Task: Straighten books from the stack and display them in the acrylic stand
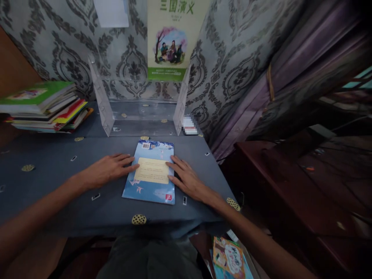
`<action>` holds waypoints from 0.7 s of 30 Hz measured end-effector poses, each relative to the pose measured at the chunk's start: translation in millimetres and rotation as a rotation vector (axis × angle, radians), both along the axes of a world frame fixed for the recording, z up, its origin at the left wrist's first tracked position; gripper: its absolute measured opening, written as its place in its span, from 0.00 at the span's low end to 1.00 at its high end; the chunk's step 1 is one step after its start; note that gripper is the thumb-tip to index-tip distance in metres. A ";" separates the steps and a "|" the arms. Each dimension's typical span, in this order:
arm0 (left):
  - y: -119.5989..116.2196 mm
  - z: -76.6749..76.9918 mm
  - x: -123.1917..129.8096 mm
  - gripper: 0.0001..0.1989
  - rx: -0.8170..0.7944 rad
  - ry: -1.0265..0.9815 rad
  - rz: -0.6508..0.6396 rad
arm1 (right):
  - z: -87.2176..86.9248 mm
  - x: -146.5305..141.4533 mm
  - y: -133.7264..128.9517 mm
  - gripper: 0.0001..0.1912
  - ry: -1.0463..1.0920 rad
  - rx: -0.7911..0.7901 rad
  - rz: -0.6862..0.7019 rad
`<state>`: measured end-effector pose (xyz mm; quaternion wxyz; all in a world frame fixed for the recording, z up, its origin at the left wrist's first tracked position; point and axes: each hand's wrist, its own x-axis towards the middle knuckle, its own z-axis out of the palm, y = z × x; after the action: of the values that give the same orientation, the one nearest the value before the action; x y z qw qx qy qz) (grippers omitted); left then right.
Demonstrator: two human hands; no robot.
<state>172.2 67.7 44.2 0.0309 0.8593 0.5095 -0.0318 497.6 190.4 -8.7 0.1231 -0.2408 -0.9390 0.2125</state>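
A blue book (151,190) lies closed on the cloth-covered table in front of me, its back cover up, with a barcode at the far edge and a cream text panel in the middle. My left hand (114,167) touches the book's left edge, fingers stretched out and the thumb on the cover. At the opposite edge, my right hand (186,178) lies with its fingers spread, some tips resting on the cover. Neither hand grasps the book. Behind it stands a clear plastic rack (100,97), and a green-and-cream book (168,42) stands upright at its top.
A stack of books (46,104) sits at the table's back left. Beside the rack's right foot is a small white item (190,128), partly blurred out. More books (229,257) lie low at the right, below the table edge. A dark red cabinet (279,193) stands to the right.
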 end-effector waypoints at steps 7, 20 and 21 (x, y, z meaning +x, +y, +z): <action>14.4 -2.6 9.3 0.28 -0.075 0.009 -0.150 | -7.2 -29.8 27.0 0.29 0.020 0.027 -0.059; 26.4 -41.0 24.6 0.18 0.395 -0.472 -0.092 | -0.4 -25.6 30.8 0.33 0.260 -0.246 -0.114; 27.6 -38.4 27.1 0.16 0.412 -0.572 -0.053 | 2.2 -24.5 33.3 0.35 0.327 -0.351 -0.118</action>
<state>199.3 95.3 5.9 -0.0024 0.8345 0.4537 0.3127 473.2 223.8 -6.4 0.2418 -0.2753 -0.8397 0.4009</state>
